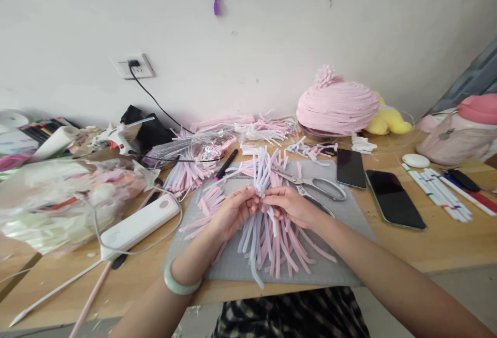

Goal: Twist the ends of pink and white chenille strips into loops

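Between both hands is a bundle of pale blue pipe cleaners [263, 164], gathered at the middle with ends fanning up and down. My left hand [238, 208] pinches the gathered middle from the left. From the right, my right hand [289, 204] pinches the same spot with thumb and fingers. Pink pipe cleaners [289, 247] lie spread on the grey cutting mat [345, 255] beneath the bundle. Just right of my right hand, metal scissors [318, 188] rest on the mat. More short pink pieces [212, 203] lie left of my left hand.
A white power bank [140, 226] with a cable and a plastic bag of scraps [70, 203] lie left. Behind are a glue gun [120, 138] and a pink pipe-cleaner dome [337, 105]. Two phones [396, 198] and white markers [438, 193] lie right.
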`<state>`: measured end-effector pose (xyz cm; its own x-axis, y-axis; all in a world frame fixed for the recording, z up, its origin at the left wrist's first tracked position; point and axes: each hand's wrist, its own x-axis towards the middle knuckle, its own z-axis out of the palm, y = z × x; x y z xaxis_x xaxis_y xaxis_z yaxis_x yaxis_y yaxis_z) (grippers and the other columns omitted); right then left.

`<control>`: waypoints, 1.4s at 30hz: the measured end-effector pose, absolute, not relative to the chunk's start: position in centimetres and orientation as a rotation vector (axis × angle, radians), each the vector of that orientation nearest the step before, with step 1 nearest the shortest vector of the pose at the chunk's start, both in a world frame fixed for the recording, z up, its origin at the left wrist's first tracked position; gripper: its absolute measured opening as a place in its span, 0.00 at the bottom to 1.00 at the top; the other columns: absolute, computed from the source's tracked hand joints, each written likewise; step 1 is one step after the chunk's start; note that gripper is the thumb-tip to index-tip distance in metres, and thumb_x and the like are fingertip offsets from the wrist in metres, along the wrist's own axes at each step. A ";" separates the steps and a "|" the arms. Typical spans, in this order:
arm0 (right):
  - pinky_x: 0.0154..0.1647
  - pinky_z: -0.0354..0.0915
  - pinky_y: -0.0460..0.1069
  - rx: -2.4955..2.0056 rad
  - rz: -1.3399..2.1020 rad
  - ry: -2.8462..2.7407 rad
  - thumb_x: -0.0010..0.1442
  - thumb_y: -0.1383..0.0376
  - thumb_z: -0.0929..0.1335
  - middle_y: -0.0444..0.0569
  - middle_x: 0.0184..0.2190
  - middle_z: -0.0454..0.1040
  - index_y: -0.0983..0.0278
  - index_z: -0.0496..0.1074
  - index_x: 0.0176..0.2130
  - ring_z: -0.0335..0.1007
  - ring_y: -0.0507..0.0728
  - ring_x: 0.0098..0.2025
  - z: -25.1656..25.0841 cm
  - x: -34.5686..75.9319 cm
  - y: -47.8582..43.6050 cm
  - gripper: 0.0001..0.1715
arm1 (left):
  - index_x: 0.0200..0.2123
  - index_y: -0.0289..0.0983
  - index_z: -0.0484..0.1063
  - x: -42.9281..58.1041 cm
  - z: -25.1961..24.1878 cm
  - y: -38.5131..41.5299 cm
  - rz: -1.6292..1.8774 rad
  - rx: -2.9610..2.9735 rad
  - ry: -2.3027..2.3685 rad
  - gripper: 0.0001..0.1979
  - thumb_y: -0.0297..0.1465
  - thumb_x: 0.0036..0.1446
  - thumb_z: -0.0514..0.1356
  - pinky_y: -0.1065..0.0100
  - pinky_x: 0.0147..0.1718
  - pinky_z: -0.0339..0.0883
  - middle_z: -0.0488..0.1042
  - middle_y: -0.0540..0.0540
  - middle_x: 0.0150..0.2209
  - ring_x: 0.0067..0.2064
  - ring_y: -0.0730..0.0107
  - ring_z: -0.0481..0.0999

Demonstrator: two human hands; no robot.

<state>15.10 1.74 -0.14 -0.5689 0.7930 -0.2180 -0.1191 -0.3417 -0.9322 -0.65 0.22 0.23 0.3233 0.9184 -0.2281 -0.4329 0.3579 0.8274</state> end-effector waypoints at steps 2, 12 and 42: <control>0.13 0.48 0.41 -0.949 1.898 -1.362 0.47 0.64 0.67 0.42 0.20 0.69 0.68 0.72 0.26 0.53 0.43 0.15 -0.3 15.2 1.8 0.08 | 0.24 0.32 0.67 -0.7 0.3 0.2 0.982 0.767 0.818 0.08 0.31 0.48 0.61 0.76 0.23 0.60 0.67 0.50 0.21 0.23 0.78 0.68; 0.13 0.49 0.42 -1.057 1.761 -1.524 0.48 0.64 0.66 0.40 0.18 0.67 0.67 0.70 0.24 0.52 0.43 0.14 -0.5 15.5 2.1 0.07 | 0.22 0.34 0.65 -0.6 0.2 0.2 1.023 1.170 1.038 0.09 0.33 0.47 0.59 0.74 0.22 0.52 0.62 0.54 0.18 0.21 0.79 0.58; 0.39 0.67 0.46 -0.626 0.099 -2.077 0.58 0.72 0.61 0.49 0.32 0.72 0.63 0.67 0.38 0.69 0.52 0.36 -0.2 15.7 0.6 0.08 | 0.30 0.34 0.69 -0.6 0.7 -0.8 1.148 1.159 0.907 0.08 0.33 0.48 0.61 0.72 0.32 0.58 0.68 0.53 0.25 0.27 0.77 0.67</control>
<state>15.72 0.58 -0.23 -0.4352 0.4696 0.7682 0.3941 0.8665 -0.3064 -0.56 -0.81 0.72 0.2066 0.9780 0.0285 -0.1989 0.0135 0.9799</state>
